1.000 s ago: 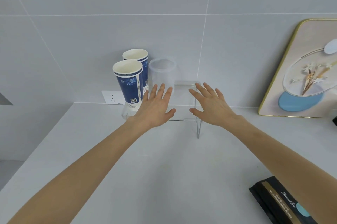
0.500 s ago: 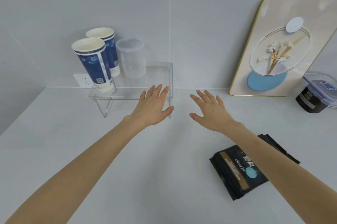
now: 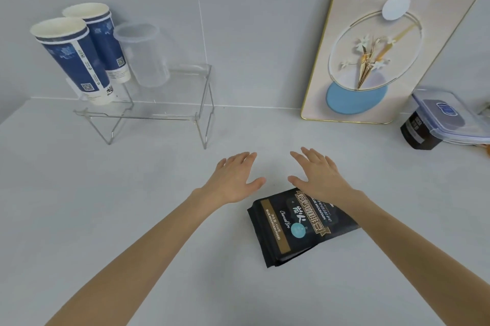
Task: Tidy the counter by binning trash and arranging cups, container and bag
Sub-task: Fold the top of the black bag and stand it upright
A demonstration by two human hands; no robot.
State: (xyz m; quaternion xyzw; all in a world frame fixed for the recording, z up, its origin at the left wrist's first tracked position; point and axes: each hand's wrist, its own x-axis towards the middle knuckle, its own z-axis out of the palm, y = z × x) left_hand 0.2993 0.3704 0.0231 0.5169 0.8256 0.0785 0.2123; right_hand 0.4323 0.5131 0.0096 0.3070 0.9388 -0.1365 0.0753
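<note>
Two blue paper cups (image 3: pixel 77 60) and a clear plastic cup (image 3: pixel 145 57) stand on a clear acrylic shelf (image 3: pixel 164 113) at the back left. A black coffee bag (image 3: pixel 297 227) lies flat on the counter in front of me. My left hand (image 3: pixel 234 177) hovers open just left of the bag's top edge. My right hand (image 3: pixel 316 174) hovers open above the bag's far end, its wrist covering one corner. Neither hand holds anything. A lidded plastic container (image 3: pixel 448 116) rests on a dark jar (image 3: pixel 417 132) at the far right.
A gold-framed picture (image 3: pixel 392 41) leans against the tiled wall at the back right. A white wall socket sits partly hidden behind the blue cups. The pale counter (image 3: pixel 132 206) stretches to the left and toward me.
Both hands have drawn back from the acrylic shelf toward me and now hover by the coffee bag. The view has swung right and down, bringing the bag and container fully into sight.
</note>
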